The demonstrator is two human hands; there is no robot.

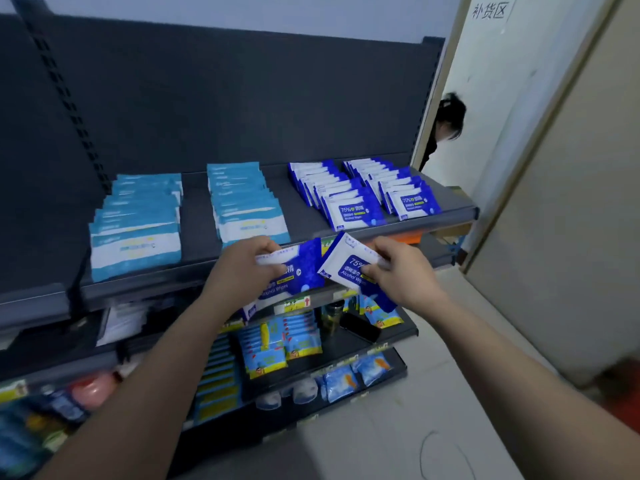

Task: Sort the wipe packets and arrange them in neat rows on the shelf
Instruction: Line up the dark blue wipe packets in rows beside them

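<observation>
Shelf (304, 188) has four neat rows already; left hand (242, 268) and right hand (401, 271) each pinch one remaining blue packet (298, 271).

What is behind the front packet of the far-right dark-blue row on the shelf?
Behind the front packet stand more dark-blue packets of the same look, overlapping back toward the rear panel. Only their top edges show; their labels are covered.
</observation>
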